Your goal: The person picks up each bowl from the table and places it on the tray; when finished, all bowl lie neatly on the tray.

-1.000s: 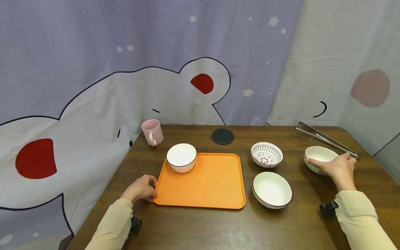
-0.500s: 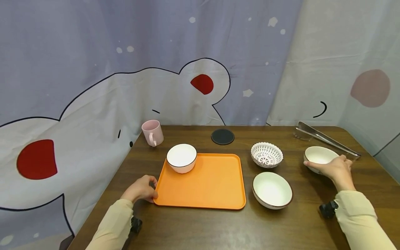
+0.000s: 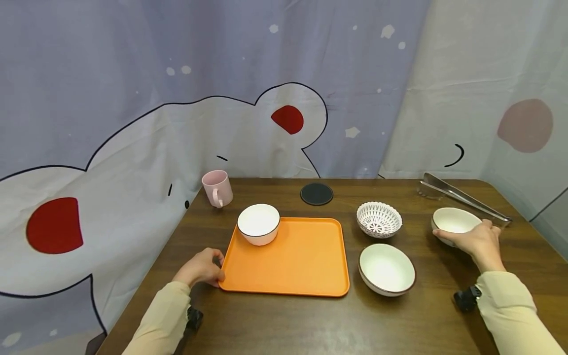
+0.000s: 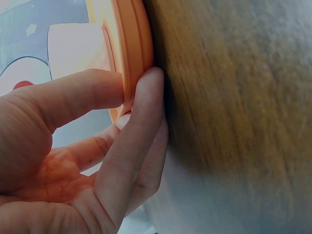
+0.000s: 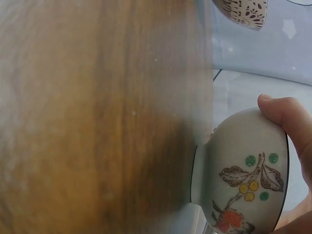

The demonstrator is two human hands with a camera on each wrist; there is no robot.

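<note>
My left hand (image 3: 200,268) pinches the left edge of an orange tray (image 3: 301,261), near its front corner. In the left wrist view the thumb lies on the tray's rim (image 4: 127,53), with fingers underneath. A white bowl with a dark rim (image 3: 258,221) stands at the tray's back left corner. Over on the right, my right hand (image 3: 481,244) grips a bowl (image 3: 453,220) by its rim, thumb on the left side. The right wrist view shows a painted fruit-and-leaf pattern on this bowl (image 5: 243,170); its foot appears to be at the tabletop.
Right of the tray stand a patterned, scalloped bowl (image 3: 378,220) and a brown-rimmed bowl (image 3: 387,269). A pink mug (image 3: 217,189) is at the back left, a black round coaster (image 3: 316,194) at the back middle. Metal tongs (image 3: 463,197) lie behind the gripped bowl.
My right hand has shifted very slightly left on the bowl, its fingers a little nearer the rim. The left hand, tray and other dishes look unmoved.
</note>
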